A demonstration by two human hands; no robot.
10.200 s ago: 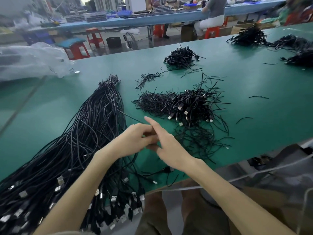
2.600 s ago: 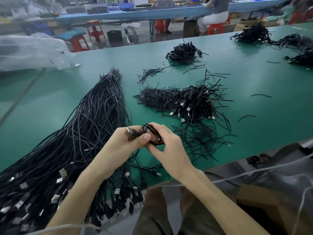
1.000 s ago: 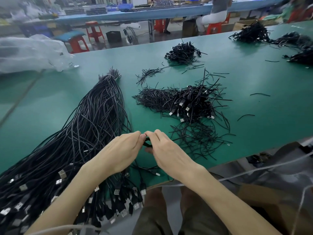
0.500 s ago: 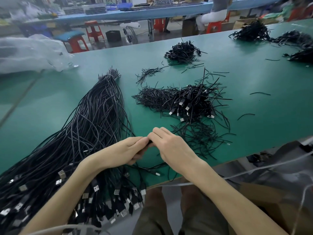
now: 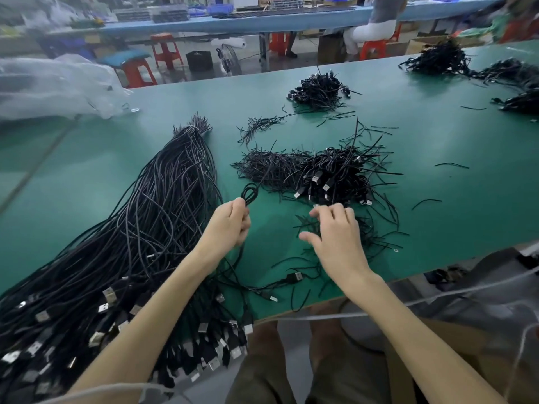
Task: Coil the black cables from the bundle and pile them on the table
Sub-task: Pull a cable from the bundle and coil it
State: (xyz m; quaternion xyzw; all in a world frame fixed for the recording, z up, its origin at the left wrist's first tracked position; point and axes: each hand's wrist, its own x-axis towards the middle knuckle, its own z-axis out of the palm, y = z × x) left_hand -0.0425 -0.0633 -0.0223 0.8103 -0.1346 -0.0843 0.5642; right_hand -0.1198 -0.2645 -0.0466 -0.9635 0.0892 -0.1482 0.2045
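A long bundle of straight black cables (image 5: 140, 228) lies along the left of the green table (image 5: 437, 147), its USB plugs hanging over the near edge. My left hand (image 5: 230, 225) grips a small coiled black cable (image 5: 250, 195), whose loop sticks up above my fingers. My right hand (image 5: 335, 231) is spread, fingers loosely bent, over thin black ties (image 5: 376, 231) just in front of the pile of coiled cables (image 5: 329, 176). It holds nothing that I can see.
A smaller pile of coiled cables (image 5: 319, 91) lies farther back, with more black piles (image 5: 437, 58) at the far right. Loose ties (image 5: 262, 123) are scattered between. Crumpled clear plastic (image 5: 55, 86) sits at the far left. A loose cable with a plug (image 5: 294, 277) lies near the table's front edge.
My hands were together working one cable. Now they are apart: the left keeps the coil and has lifted it, the right has let go and moved right over the ties.
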